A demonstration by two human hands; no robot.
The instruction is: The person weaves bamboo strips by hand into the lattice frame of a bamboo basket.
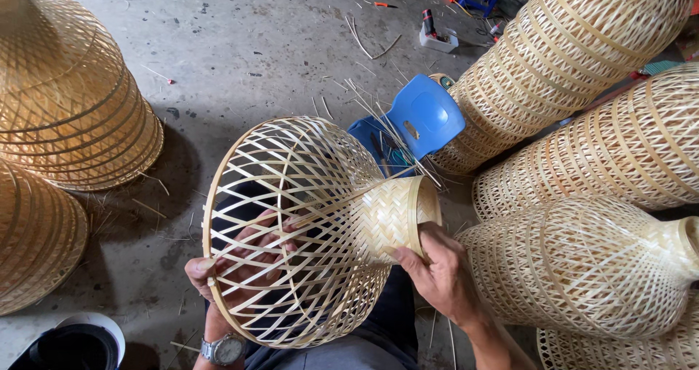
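I hold a woven bamboo lampshade point(306, 217) on its side over my lap, with its wide open rim to the left and its narrow tight-woven neck to the right. My left hand point(233, 261) reaches inside the wide mouth and grips the lattice near the rim; a wristwatch sits on that wrist. My right hand point(437, 268) clasps the neck from below, thumb against the woven collar.
Stacks of finished bamboo shades lie at right point(582, 64) and lower right point(582, 268), with more stacked at left point(65, 100). A blue plastic stool point(419, 119) stands just beyond the shade. Loose bamboo strips and tools litter the concrete floor. A dark white-rimmed container point(73, 341) sits at bottom left.
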